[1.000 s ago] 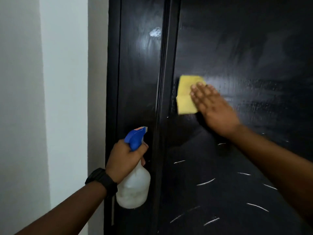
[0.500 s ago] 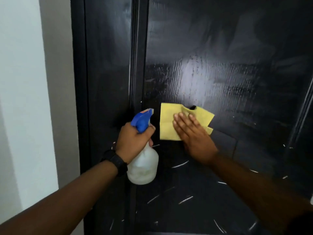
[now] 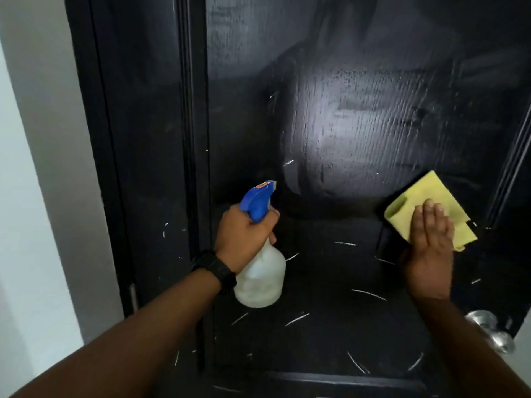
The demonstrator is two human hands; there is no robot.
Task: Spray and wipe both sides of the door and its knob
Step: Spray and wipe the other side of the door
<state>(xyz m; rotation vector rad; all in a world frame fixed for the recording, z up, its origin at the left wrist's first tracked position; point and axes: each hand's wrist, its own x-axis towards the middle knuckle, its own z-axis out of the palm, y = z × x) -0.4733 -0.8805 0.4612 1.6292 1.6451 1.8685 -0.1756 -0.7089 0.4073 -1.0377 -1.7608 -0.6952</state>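
Fingers (image 3: 429, 216) of the right hand (image 3: 429, 251) lie straight and together on a yellow cloth (image 3: 422, 193), pressing it flat against the black door (image 3: 344, 124).

Cloth and right hand sit near the door's right edge, at about mid-height of the visible panel; folded corners of the cloth stick out above and to the right of the fingers. The left hand (image 3: 244, 239) grips a spray bottle (image 3: 261, 280) close in front of the door's left part, fingers curled round the neck under the blue trigger head, nozzle towards the panel, translucent white body hanging below the fist. The door's middle shows a streaked wet sheen; its lower part carries pale curved scratches. A silver knob (image 3: 485, 320) sits at the door's lower right edge, just beside the right forearm. A black wristwatch (image 3: 215, 268) circles the left wrist. Left of the door stand the dark frame (image 3: 138, 139) and a pale wall (image 3: 37, 196).
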